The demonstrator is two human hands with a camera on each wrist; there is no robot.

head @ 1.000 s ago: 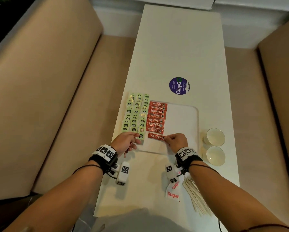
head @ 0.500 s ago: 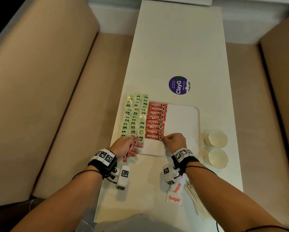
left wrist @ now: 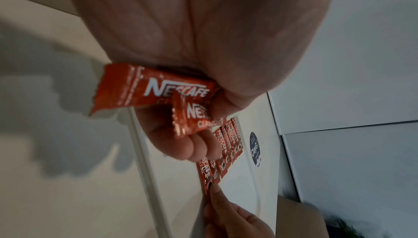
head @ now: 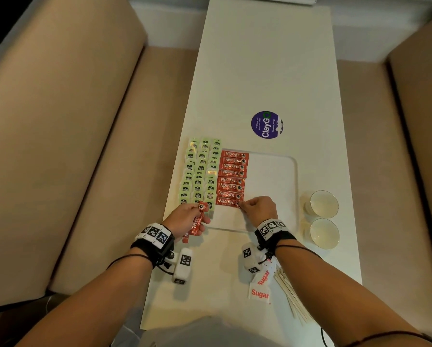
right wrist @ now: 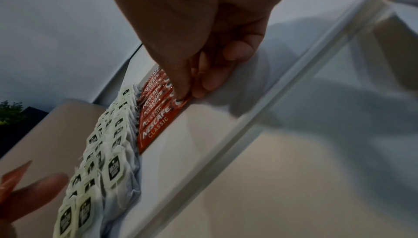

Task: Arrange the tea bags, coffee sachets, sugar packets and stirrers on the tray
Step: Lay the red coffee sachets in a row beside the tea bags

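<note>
On the left part of a white tray (head: 280, 171) lie rows of green tea bags (head: 201, 169) and, beside them, a column of red coffee sachets (head: 231, 176). My right hand (head: 241, 204) pinches the right end of the nearest sachet (head: 226, 202), which lies flat against the column; the right wrist view shows thumb and finger of the right hand (right wrist: 187, 95) on that sachet (right wrist: 158, 125). My left hand (head: 200, 214) grips spare sachets (head: 197, 222) at the tray's near left corner; two sachets (left wrist: 158, 90) show in the left wrist view. Sugar packets (head: 260, 286) and wooden stirrers (head: 292, 296) lie under my right forearm.
Two white cups (head: 323, 204) stand on the table to the right of the tray. A round purple sticker (head: 267, 124) lies beyond the tray. Beige benches (head: 60, 146) flank the narrow white table (head: 260, 58) on both sides.
My right hand has slid the nearest sachet up against the column. My left hand has turned and lifted, so the sachets it grips now show.
</note>
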